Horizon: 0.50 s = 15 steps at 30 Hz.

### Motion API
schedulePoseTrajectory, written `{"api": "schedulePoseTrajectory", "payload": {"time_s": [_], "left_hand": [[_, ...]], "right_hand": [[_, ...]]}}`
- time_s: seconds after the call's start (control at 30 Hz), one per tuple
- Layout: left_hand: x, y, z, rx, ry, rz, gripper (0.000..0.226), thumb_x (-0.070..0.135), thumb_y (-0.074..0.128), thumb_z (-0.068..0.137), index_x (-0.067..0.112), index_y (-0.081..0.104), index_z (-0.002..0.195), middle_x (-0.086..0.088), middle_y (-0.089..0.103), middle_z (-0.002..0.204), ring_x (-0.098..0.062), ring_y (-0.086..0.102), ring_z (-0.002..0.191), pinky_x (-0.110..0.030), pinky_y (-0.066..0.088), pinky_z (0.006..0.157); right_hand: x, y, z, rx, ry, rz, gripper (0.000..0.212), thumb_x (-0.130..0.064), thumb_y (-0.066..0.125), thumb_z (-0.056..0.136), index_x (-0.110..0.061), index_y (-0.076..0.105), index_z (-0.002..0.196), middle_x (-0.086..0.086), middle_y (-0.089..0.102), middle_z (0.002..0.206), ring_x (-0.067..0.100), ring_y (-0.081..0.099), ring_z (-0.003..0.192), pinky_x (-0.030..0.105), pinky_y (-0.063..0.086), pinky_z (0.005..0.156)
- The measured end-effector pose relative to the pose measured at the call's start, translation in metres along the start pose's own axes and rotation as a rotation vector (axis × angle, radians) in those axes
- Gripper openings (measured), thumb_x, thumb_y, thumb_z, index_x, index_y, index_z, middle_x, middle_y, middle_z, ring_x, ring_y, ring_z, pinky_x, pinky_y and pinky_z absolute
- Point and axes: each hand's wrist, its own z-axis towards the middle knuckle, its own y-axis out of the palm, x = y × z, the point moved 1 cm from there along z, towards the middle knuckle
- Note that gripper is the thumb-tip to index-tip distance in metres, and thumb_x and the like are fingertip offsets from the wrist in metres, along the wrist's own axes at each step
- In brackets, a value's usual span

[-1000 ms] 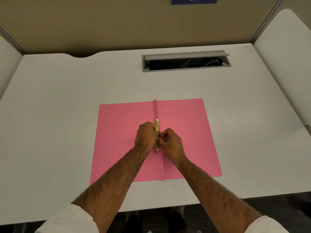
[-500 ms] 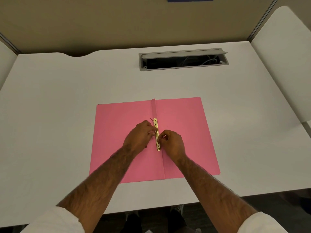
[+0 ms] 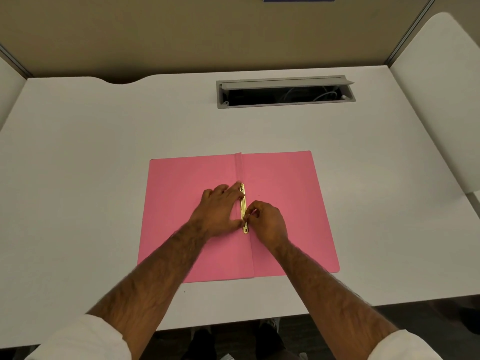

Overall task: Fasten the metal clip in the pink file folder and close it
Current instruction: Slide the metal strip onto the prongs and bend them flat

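Pink card stock fills the middle of your head view: the pink file folder (image 3: 283,203) lies open and flat on the white desk (image 3: 91,178), both covers spread out to either side of a raised centre fold. Along that fold, just right of the crease, sits the metal clip (image 3: 243,207), a narrow brass-coloured strip with small holes at its far and near ends, running away from you.

Your left hand (image 3: 220,210) lies flat on the left cover, fingers together and stretched out, the fingertips touching the far end of the clip and the thumb pressed beside its lower part. Your right hand (image 3: 267,222) is curled, thumb and forefinger pinched together on the strip near its lower end.

Farther back, a grey cable tray (image 3: 285,92) is set into the desk, its lid propped open.
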Motion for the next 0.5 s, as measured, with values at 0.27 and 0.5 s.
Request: {"api": "schedulePoseTrajectory", "payload": {"time_s": [0.27, 0.5], "left_hand": [[0.006, -0.008, 0.003, -0.053, 0.003, 0.054, 0.078, 0.052, 0.071, 0.078, 0.025, 0.040, 0.144, 0.005, 0.014, 0.167, -0.029, 0.023, 0.149, -0.052, 0.027, 0.112], [0.010, -0.010, 0.005, -0.093, -0.017, 0.069, 0.081, 0.047, 0.072, 0.080, 0.022, 0.035, 0.148, 0.002, 0.013, 0.168, -0.031, 0.018, 0.152, -0.055, 0.025, 0.114]], "right_hand": [[0.006, -0.002, -0.009, -0.018, -0.153, -0.047, 0.014, -0.012, 0.067, 0.091, -0.015, 0.076, 0.101, 0.000, 0.063, 0.091, 0.014, 0.055, 0.079, 0.016, 0.037, 0.062], [0.010, -0.012, -0.025, -0.035, -0.388, -0.091, 0.017, -0.008, 0.067, 0.091, -0.012, 0.078, 0.104, 0.006, 0.073, 0.101, 0.013, 0.062, 0.086, 0.008, 0.040, 0.075]]}}
